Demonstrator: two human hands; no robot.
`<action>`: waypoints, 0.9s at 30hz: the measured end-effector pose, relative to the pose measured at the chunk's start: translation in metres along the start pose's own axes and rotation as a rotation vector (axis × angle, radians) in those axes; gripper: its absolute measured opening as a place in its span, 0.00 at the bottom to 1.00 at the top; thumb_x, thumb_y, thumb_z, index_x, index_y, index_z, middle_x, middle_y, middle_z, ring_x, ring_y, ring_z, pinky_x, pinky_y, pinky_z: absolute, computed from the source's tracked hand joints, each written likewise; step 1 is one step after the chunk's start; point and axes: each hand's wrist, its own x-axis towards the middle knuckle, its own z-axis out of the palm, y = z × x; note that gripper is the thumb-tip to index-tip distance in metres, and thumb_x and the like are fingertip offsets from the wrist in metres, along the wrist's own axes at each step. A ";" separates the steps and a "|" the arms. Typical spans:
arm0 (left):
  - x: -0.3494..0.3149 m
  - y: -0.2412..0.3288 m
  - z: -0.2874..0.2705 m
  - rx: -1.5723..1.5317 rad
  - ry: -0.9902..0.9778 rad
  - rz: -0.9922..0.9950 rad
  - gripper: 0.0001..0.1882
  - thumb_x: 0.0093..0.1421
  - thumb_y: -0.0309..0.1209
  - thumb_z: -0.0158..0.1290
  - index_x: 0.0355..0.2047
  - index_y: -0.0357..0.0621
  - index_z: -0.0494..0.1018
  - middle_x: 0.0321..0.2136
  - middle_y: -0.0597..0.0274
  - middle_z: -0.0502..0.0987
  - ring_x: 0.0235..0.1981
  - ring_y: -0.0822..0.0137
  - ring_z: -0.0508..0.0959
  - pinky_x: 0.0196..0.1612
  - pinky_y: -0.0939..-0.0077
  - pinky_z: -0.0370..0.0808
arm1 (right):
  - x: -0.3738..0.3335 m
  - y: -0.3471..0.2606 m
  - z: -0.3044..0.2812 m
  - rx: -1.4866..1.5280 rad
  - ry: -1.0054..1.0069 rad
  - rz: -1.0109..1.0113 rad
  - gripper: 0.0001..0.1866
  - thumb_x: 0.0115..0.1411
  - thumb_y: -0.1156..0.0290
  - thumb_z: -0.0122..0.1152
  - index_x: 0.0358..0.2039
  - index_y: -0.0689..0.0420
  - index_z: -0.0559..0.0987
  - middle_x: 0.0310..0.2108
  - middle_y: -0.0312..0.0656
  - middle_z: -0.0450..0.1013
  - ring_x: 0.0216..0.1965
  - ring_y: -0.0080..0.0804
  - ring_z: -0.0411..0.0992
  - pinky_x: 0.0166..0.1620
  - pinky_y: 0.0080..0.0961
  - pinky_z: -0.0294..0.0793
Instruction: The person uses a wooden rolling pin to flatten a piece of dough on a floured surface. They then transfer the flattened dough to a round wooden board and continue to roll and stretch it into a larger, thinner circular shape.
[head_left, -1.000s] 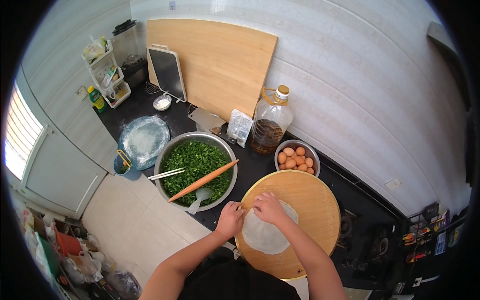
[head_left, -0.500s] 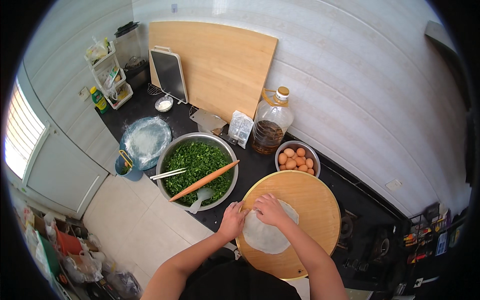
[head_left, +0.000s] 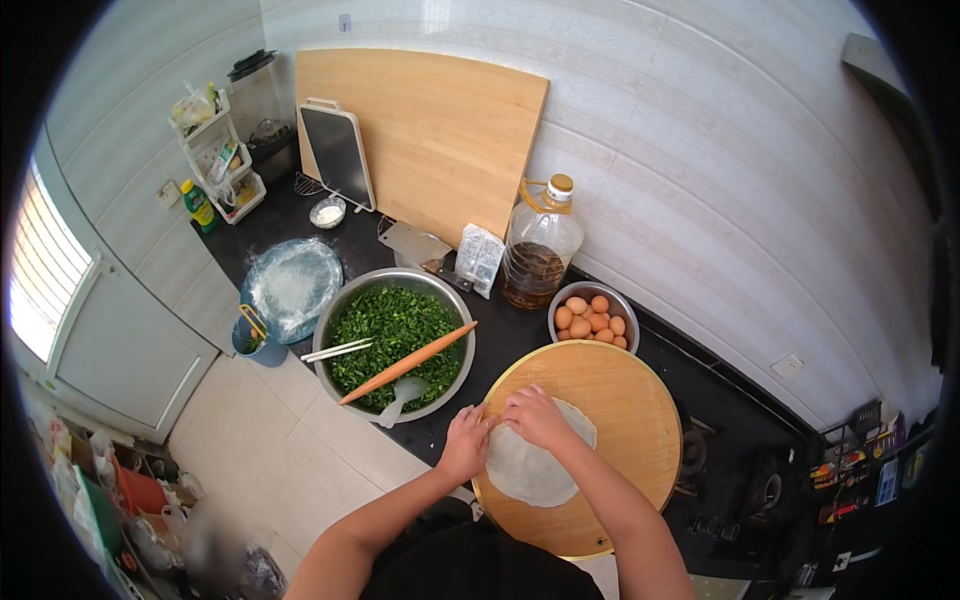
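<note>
dark counter holds a round wooden board (head_left: 600,400) with a thin dough sheet (head_left: 535,465) already rolled flat; left hand (head_left: 466,440) and right hand (head_left: 535,415) pinch its upper-left edge. chopped greens (head_left: 390,325) remain unspooned in the steel bowl (head_left: 330,375).

Two bare forearms come in from the lower edge toward the round wooden board (head_left: 610,420), with no sleeves, watch or bracelet showing on them. The left hand (head_left: 466,442) and right hand (head_left: 536,416) are ungloved and carry no rings that can be made out. Below the board, a dark garment covers the torso
</note>
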 end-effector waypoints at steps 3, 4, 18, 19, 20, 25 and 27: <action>-0.001 0.002 -0.003 0.094 -0.001 0.059 0.20 0.56 0.22 0.51 0.50 0.43 0.76 0.58 0.39 0.67 0.57 0.37 0.66 0.60 0.50 0.62 | -0.004 0.000 0.005 -0.035 0.110 -0.003 0.02 0.48 0.70 0.65 0.23 0.51 0.80 0.29 0.32 0.72 0.39 0.34 0.70 0.51 0.38 0.66; -0.002 0.002 -0.004 0.093 -0.003 0.060 0.20 0.56 0.23 0.51 0.50 0.43 0.76 0.58 0.39 0.66 0.57 0.37 0.65 0.60 0.50 0.62 | -0.006 0.000 0.008 -0.045 0.117 -0.004 0.02 0.49 0.70 0.65 0.23 0.51 0.80 0.29 0.32 0.72 0.39 0.34 0.70 0.51 0.38 0.66; -0.010 0.014 -0.004 0.457 -0.095 0.245 0.24 0.50 0.24 0.52 0.50 0.39 0.76 0.60 0.40 0.64 0.59 0.38 0.65 0.62 0.51 0.61 | -0.022 -0.012 -0.006 -0.173 -0.001 -0.069 0.14 0.45 0.71 0.62 0.35 0.53 0.84 0.38 0.37 0.74 0.44 0.36 0.69 0.53 0.38 0.66; -0.009 0.014 -0.005 0.449 -0.097 0.242 0.24 0.50 0.25 0.52 0.50 0.39 0.76 0.60 0.40 0.64 0.59 0.39 0.65 0.62 0.51 0.61 | -0.022 -0.014 -0.007 -0.178 -0.005 -0.058 0.14 0.45 0.71 0.62 0.35 0.53 0.84 0.38 0.37 0.74 0.45 0.36 0.69 0.53 0.38 0.66; -0.009 0.014 -0.006 0.440 -0.098 0.239 0.23 0.51 0.25 0.52 0.50 0.39 0.76 0.59 0.40 0.65 0.59 0.39 0.65 0.62 0.51 0.62 | -0.020 -0.016 -0.008 -0.184 -0.009 -0.048 0.14 0.45 0.71 0.62 0.35 0.54 0.84 0.38 0.37 0.74 0.45 0.36 0.69 0.53 0.38 0.66; -0.007 0.018 -0.018 0.286 -0.044 0.168 0.20 0.51 0.25 0.54 0.47 0.38 0.77 0.54 0.42 0.71 0.55 0.40 0.69 0.59 0.55 0.66 | -0.021 -0.024 -0.001 -0.194 -0.028 -0.022 0.14 0.46 0.72 0.61 0.36 0.55 0.83 0.39 0.37 0.74 0.46 0.37 0.68 0.54 0.39 0.65; -0.007 0.019 -0.023 0.242 0.000 0.138 0.19 0.51 0.23 0.54 0.46 0.38 0.78 0.52 0.42 0.73 0.54 0.40 0.70 0.58 0.57 0.67 | -0.025 -0.024 0.003 -0.191 -0.014 -0.011 0.13 0.47 0.72 0.60 0.36 0.55 0.82 0.38 0.38 0.73 0.47 0.38 0.68 0.56 0.40 0.64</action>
